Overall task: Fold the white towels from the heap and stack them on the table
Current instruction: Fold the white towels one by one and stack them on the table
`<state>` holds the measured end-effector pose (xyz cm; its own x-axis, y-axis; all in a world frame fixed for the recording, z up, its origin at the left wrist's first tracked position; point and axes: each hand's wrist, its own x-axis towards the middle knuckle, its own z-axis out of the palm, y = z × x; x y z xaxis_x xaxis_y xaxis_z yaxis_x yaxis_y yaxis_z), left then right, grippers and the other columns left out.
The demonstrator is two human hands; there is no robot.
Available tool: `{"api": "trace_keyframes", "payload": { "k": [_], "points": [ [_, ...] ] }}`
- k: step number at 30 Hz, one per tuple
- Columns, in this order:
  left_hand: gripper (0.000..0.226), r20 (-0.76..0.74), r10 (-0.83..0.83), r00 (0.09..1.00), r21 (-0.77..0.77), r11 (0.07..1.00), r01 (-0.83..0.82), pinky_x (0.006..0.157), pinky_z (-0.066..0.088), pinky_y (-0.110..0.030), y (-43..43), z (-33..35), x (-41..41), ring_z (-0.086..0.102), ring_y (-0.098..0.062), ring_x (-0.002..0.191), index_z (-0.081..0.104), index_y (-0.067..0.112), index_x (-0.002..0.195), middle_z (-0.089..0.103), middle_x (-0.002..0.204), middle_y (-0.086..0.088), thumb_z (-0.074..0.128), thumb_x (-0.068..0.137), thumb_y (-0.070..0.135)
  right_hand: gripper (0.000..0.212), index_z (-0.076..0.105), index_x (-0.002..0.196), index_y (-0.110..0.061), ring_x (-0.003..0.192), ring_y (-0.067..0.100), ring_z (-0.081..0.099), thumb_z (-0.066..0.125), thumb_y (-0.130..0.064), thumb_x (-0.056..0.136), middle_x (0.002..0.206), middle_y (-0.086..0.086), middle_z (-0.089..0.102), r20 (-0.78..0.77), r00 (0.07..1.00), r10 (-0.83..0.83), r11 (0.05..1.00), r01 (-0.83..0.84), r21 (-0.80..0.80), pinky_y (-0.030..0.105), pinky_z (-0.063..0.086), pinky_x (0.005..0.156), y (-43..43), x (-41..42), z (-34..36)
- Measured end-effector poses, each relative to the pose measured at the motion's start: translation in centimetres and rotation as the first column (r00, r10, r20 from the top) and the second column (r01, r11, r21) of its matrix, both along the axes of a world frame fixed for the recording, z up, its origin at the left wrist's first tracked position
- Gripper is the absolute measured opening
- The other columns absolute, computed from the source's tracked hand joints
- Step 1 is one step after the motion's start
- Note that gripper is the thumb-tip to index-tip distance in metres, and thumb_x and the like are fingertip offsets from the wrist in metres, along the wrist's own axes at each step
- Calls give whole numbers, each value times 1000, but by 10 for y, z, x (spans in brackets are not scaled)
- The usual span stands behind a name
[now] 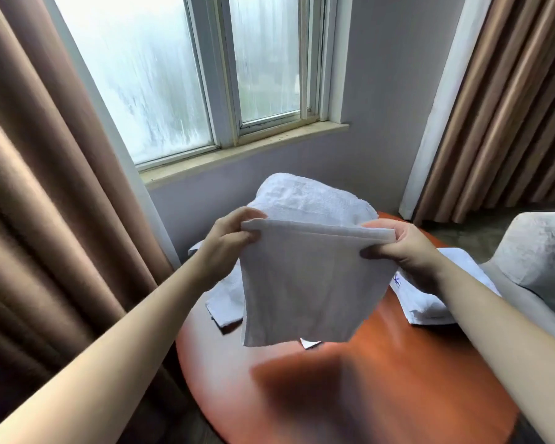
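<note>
White towel [305,283], doubled over, hangs in the air above the orange table [382,379]. Its top corners are pinched between thumb and fingers by the left hand [228,241] and the right hand [404,251]. On the table's far side lies the heap [311,197] of white towels, and at the table's right edge rests a folded towel [430,306], beside a grey chair [539,251].

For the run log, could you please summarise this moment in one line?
left hand: pinches towel | right hand: pinches towel | towel: hanging over table | heap: behind
</note>
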<state>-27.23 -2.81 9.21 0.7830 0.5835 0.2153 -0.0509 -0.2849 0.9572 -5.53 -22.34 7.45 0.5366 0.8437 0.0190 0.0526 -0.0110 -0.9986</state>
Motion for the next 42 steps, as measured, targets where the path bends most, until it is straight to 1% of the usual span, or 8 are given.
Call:
{"api": "trace_keyframes", "payload": {
  "k": [4,8,12,17,23,27,34,42],
  "points": [
    [24,-157,-141,978,-260,961,97,51,35,-21,-8,0,-9,52,-13,62,70,22,79,57,73,1,60,66,5,41,70,101,2,79,28,69,63,4,61,92,19,70,-199,943,267,955,-286,-74,32,57,67,-21,-2,0],
    [30,-277,-68,959,-331,943,-28,42,44,-17,-13,-12,0,57,-8,50,63,17,87,59,68,0,50,87,-10,39,70,101,1,77,26,70,66,11,64,92,18,72,-235,953,194,951,-241,-193,30,58,65,-17,-2,-13],
    [18,-412,120,903,3,991,-130,63,49,-28,-11,-53,13,58,-16,68,61,17,84,60,74,-1,60,80,-1,24,68,72,-15,65,17,58,68,9,72,67,3,64,163,985,-60,918,119,-378,22,48,57,2,-3,-55],
    [25,-474,333,815,450,887,-100,64,32,-19,-13,-105,24,57,-18,86,67,13,97,64,89,-1,53,82,-1,18,72,89,-17,81,18,59,67,-5,76,85,6,68,490,847,-206,830,416,-371,22,40,67,23,-4,-105],
    [36,-535,316,783,665,729,160,74,42,-33,-14,-150,19,56,-31,98,65,13,108,61,103,-8,56,75,3,15,70,85,-14,92,30,62,65,-4,76,92,12,71,719,694,-39,870,377,-317,30,44,74,19,-2,-144],
    [27,-546,234,804,746,573,340,59,41,-36,-23,-175,10,59,-35,76,64,9,82,59,81,-10,51,61,1,27,60,75,-11,80,33,58,65,11,59,78,9,61,831,534,156,937,186,-296,34,44,65,-6,-6,-175],
    [28,-723,-14,691,654,308,691,52,46,-28,-60,-246,-28,54,-22,63,51,17,72,53,74,0,60,46,13,42,42,68,-19,61,26,50,54,12,42,74,1,47,825,350,445,885,-28,-465,26,29,50,-59,-31,-238],
    [35,-626,35,779,716,421,557,56,44,-29,-84,-269,-32,52,-19,66,52,19,86,53,77,3,48,70,49,42,50,85,-23,74,16,52,53,-57,62,82,-7,51,876,295,381,910,50,-412,30,41,59,-76,-45,-254]
  ]
}}
